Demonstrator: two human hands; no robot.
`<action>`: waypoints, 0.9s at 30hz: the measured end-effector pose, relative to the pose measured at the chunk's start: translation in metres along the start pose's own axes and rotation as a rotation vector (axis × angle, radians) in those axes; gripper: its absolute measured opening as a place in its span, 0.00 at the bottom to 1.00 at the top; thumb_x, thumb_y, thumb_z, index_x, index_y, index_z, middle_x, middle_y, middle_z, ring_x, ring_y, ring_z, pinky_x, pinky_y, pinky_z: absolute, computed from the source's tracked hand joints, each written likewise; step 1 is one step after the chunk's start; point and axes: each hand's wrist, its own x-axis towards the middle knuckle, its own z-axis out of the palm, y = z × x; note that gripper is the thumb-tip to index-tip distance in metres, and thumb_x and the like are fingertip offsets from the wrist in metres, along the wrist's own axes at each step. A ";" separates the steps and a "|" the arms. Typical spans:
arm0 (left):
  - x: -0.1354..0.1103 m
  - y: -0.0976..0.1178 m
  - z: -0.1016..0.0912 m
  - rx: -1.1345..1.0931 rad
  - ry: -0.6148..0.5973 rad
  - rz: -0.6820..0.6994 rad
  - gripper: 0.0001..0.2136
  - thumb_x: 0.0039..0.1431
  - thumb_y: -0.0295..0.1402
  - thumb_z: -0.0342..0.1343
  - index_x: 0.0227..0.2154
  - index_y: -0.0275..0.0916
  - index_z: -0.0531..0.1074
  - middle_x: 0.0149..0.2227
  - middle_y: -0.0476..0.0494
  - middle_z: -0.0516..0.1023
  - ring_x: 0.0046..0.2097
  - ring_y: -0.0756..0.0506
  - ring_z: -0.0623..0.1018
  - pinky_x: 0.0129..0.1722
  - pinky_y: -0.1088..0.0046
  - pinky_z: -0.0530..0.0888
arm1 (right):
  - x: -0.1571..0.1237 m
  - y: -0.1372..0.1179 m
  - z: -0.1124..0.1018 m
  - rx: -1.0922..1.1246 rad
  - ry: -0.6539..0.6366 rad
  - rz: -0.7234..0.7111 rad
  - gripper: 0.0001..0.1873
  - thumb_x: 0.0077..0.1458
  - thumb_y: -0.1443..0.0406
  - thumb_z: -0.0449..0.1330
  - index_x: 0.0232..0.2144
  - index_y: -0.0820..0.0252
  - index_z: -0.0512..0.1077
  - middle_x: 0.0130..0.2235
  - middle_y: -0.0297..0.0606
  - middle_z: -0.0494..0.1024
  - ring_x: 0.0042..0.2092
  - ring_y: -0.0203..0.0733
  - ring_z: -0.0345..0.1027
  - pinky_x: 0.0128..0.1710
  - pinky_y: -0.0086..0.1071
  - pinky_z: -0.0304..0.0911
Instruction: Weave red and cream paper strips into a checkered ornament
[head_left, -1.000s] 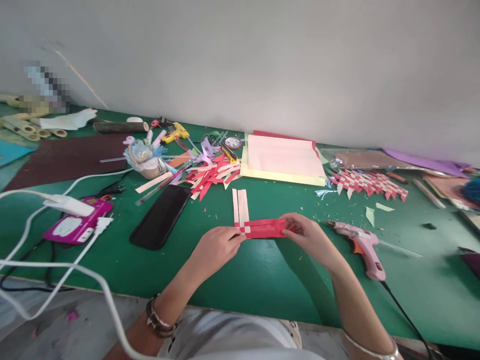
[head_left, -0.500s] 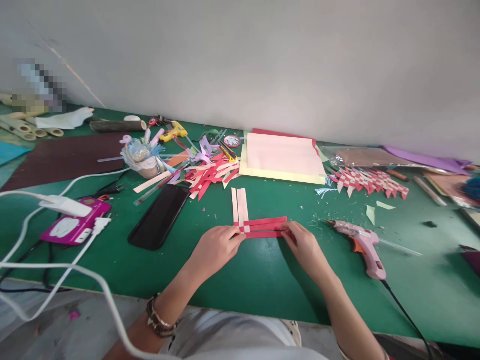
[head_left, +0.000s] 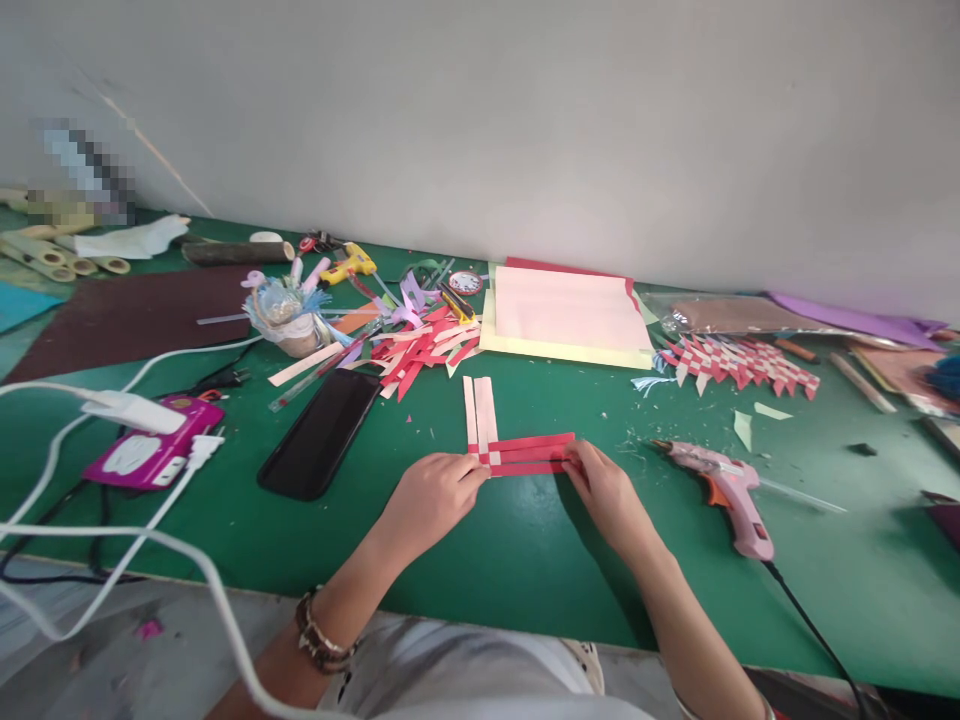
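Observation:
Red paper strips (head_left: 529, 455) run to the right from a small woven corner, and pale pink paper strips (head_left: 480, 408) stretch away from that corner toward the wall. My left hand (head_left: 441, 492) is closed over the woven corner, its fingertips pinching the strips there. At the other end, my right hand (head_left: 606, 490) pinches the tips of the red strips between thumb and fingers. Part of the weave is hidden beneath my left fingers. A pink glue gun (head_left: 731, 490) lies to the right of my right hand.
A black phone (head_left: 321, 435) and a purple power strip (head_left: 154, 445) with white cables lie left. Behind are a heap of cut strips (head_left: 424, 345), stacked paper sheets (head_left: 566, 310) and a yellow glue gun (head_left: 349, 262). A red-and-pink woven band (head_left: 742, 362) lies at right.
Both hands stay almost in place on the strips. The red strips lie slightly closer together near my right fingers; otherwise the view has shifted only a little.

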 end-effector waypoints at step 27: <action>0.000 0.001 0.001 -0.036 0.037 -0.014 0.11 0.56 0.22 0.45 0.37 0.39 0.70 0.35 0.48 0.75 0.37 0.48 0.75 0.35 0.72 0.70 | -0.027 -0.025 -0.001 -0.403 0.060 -0.088 0.16 0.53 0.70 0.51 0.44 0.56 0.69 0.32 0.39 0.67 0.34 0.41 0.60 0.32 0.33 0.55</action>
